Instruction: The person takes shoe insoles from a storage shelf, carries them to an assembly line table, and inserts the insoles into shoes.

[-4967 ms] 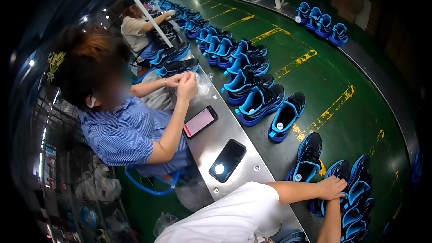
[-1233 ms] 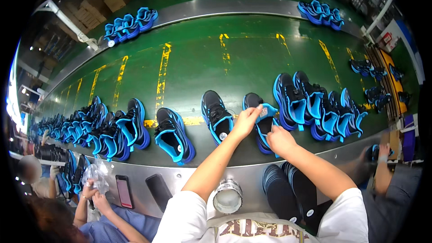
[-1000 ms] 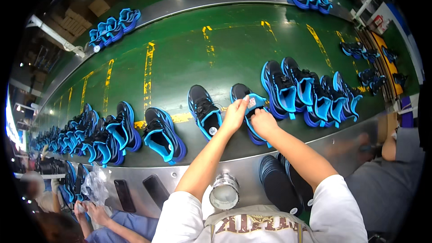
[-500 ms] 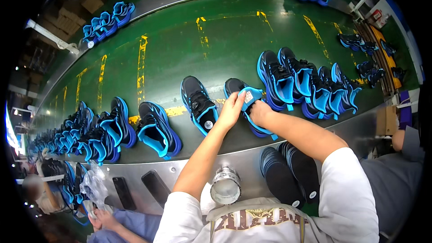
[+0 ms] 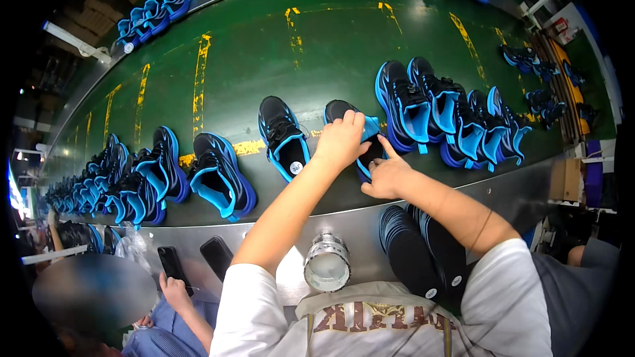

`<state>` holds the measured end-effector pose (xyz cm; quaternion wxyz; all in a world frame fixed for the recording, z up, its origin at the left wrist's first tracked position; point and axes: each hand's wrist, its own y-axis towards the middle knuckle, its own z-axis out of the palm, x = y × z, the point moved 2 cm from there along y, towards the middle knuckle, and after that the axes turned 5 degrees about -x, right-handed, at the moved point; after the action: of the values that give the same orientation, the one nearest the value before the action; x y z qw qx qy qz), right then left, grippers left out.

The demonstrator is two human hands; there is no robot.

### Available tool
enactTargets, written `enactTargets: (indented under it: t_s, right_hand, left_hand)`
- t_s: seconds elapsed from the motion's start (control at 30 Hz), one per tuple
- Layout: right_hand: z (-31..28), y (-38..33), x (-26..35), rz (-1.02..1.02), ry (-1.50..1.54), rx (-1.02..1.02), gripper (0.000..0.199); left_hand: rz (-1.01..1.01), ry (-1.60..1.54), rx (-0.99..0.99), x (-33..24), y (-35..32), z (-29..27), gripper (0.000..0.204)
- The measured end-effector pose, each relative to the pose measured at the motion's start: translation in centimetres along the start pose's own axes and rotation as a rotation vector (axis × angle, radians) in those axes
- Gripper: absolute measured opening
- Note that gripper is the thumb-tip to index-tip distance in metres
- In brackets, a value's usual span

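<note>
In front of me a black and blue sneaker (image 5: 339, 109) lies on the green belt, toe pointing away. My left hand (image 5: 340, 140) is closed on its tongue, over the front of the opening. My right hand (image 5: 389, 175) grips the right side of the collar near the heel. Its index finger is stretched along the rim and its other fingers are curled. A dark insole (image 5: 374, 150) shows inside the opening; the hands partly cover the shoe. Just left stands another sneaker (image 5: 278, 122) with a round white sticker on its insole.
More sneakers line the belt at right (image 5: 400, 92) and left (image 5: 221, 165). On the metal ledge lie a smeared can (image 5: 327, 266), loose black insoles (image 5: 413, 258) and two phones (image 5: 172, 262) (image 5: 216, 252). A co-worker's hand (image 5: 176, 293) is at lower left.
My right hand has come out of the sneaker's opening onto its right rim. My left hand has shifted over the tongue. The co-worker has leaned in, a hand now near one phone.
</note>
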<state>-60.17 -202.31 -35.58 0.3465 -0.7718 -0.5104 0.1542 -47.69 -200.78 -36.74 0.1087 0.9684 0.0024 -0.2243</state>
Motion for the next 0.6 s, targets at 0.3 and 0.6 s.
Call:
enactTargets:
  t_s: [0.3,0.6]
  right_hand:
    - [4.9,-7.8,1.1,0.137,0.231,-0.929,0.019]
    - [3.6,-6.0,1.8,0.168,0.325,-0.836,0.024]
  left_hand:
    - [-0.005,-0.047,-0.087,-0.1,-3.1,0.2,0.023]
    - [0.184,0.522,-0.130,0.9,-3.3,0.9,0.015]
